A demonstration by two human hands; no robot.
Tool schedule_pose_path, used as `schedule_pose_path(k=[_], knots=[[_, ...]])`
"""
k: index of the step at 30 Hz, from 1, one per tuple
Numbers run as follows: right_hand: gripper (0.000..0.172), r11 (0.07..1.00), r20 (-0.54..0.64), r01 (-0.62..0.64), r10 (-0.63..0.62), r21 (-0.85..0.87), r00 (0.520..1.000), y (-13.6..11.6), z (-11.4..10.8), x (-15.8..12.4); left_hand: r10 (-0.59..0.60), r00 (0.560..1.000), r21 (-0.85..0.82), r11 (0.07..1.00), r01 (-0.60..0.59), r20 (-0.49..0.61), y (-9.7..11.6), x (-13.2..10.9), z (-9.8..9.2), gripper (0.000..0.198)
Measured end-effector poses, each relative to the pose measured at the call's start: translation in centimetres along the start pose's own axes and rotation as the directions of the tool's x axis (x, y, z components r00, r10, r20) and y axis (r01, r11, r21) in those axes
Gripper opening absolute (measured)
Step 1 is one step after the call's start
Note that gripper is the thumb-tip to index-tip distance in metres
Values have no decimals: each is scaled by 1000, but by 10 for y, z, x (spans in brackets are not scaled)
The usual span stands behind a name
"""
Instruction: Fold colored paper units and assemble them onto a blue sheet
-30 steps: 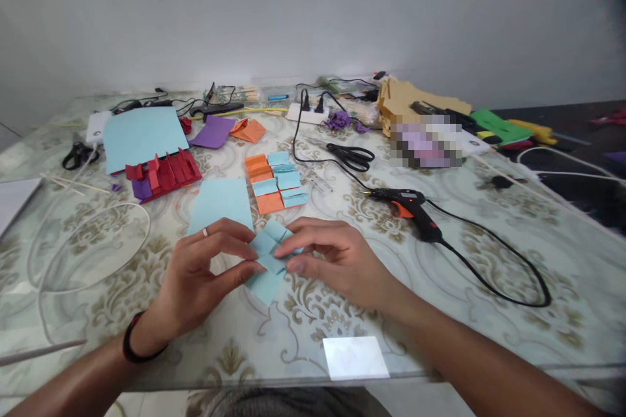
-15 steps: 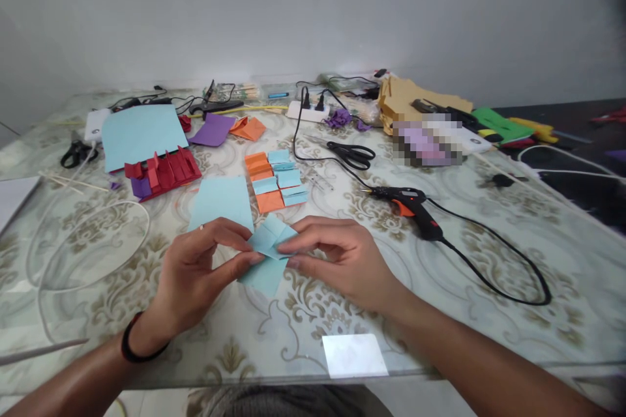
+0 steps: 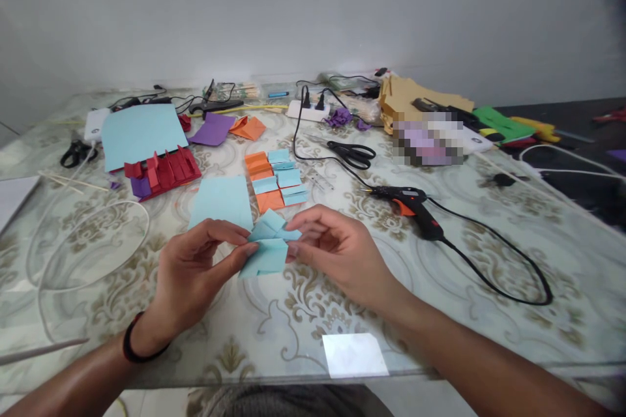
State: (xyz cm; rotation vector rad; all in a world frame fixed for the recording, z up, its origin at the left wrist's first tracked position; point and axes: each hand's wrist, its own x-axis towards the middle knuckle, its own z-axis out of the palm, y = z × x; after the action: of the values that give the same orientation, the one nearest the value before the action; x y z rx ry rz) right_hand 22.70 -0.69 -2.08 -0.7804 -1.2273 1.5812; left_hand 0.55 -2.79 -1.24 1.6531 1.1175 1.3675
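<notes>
Nearest us, at five o'clock from the folded blue paper (image 3: 267,254), a pale rectangle (image 3: 355,356) lay on the patterned table (image 3: 244,313); we could not tell whether it was paper or reflected light. A dark band (image 3: 130,340) circled our left wrist at eight o'clock. Our left hand (image 3: 193,277), between eight and nine, pinched the paper's left edge between thumb and finger. Our right hand (image 3: 342,254), at three o'clock, held its right corner with thumb and curled fingers. The paper sat between both hands, its creased flaps partly raised.

A black glue gun (image 3: 419,208) with an orange trigger (image 3: 405,208) rested at two o'clock. At eleven we had a flat light-blue sheet (image 3: 222,199), partly behind our left hand. An orange-and-blue folded piece (image 3: 277,182) lay at twelve, a red folded piece (image 3: 169,172) at ten. Farther off, black scissors (image 3: 336,148) lay between one and two, and a purple square (image 3: 212,129) at eleven. Toward the wall (image 3: 313,19), a white power strip (image 3: 308,114) sat at half past twelve.
</notes>
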Motion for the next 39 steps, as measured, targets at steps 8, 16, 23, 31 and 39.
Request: schedule_pose_path(k=[8, 16, 23, 31, 39], knots=[[35, 996, -58, 34, -38, -83, 998, -1, 0, 1, 109, 994, 101, 989, -110, 21, -3, -3, -5, 21], [20, 949, -110, 151, -188, -278, 976, -3, 6, -4, -23, 1000, -39, 999, 24, 11, 6, 2, -1, 13], [16, 940, -92, 194, -228, -281, 969, 0, 7, -6, -82, 997, -188, 979, 84, 16, 5, 3, 0, 26], [17, 812, 54, 225, -233, -539, 971, -3, 1, -6, -211, 912, 188, 970, 152, 351, 1, 11, -7, 11], [11, 793, 211, 257, -166, -552, 963, -12, 1, -4, -92, 964, 267, 963, 23, 248, 6, 7, -8, 12]])
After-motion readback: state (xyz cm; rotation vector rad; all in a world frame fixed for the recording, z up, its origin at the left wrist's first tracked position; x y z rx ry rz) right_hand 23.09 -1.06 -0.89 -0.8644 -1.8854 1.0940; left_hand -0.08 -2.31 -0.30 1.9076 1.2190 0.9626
